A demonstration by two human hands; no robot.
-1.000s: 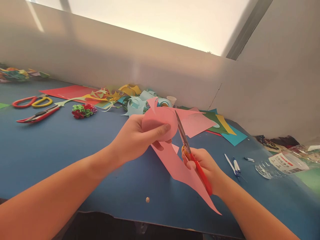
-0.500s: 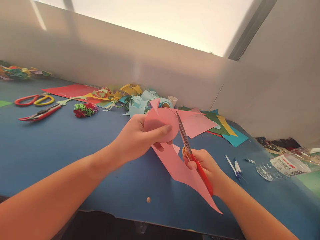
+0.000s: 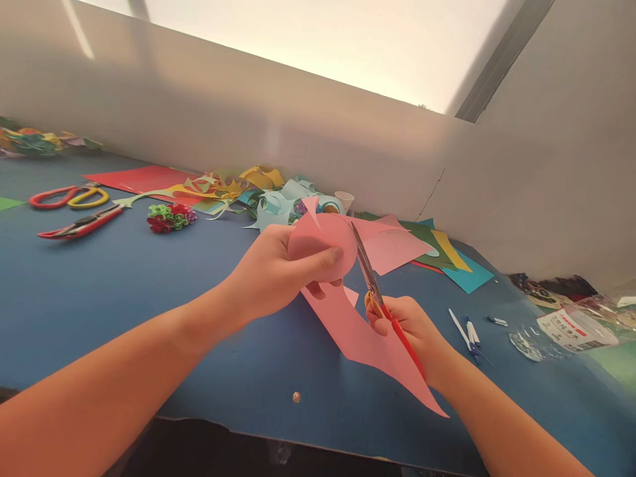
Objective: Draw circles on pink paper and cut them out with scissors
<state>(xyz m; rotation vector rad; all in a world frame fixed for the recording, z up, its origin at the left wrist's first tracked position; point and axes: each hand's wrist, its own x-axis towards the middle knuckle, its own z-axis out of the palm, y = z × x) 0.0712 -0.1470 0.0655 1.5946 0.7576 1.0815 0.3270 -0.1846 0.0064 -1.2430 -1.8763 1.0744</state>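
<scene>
Between the thumb and fingers of my left hand [image 3: 278, 268] is a piece of pink paper [image 3: 325, 235], its edge cut round. A long offcut strip [image 3: 358, 331] still hangs below it and curls toward the lower right, passing by my right wrist. My right hand [image 3: 405, 328] is wrapped round the handles of red-and-yellow scissors [image 3: 368, 268]. Their blades point up and to the left along the right edge of the round piece. The blades look nearly together; whether paper lies between them I cannot tell.
Pliers [image 3: 82, 224], another pair of scissors [image 3: 69, 197] and a quilled paper flower cluster [image 3: 170, 217] lie at left. Paper scraps [image 3: 273, 205] line the wall, with coloured sheets [image 3: 467, 270] behind right. Pens [image 3: 464, 334], a plastic bottle [image 3: 561, 329] and a small bead [image 3: 297, 397] lie nearer.
Both hands stay almost in place. The tip of the hanging pink strip has swung slightly right and up, and the scissors have shifted a touch to the right.
</scene>
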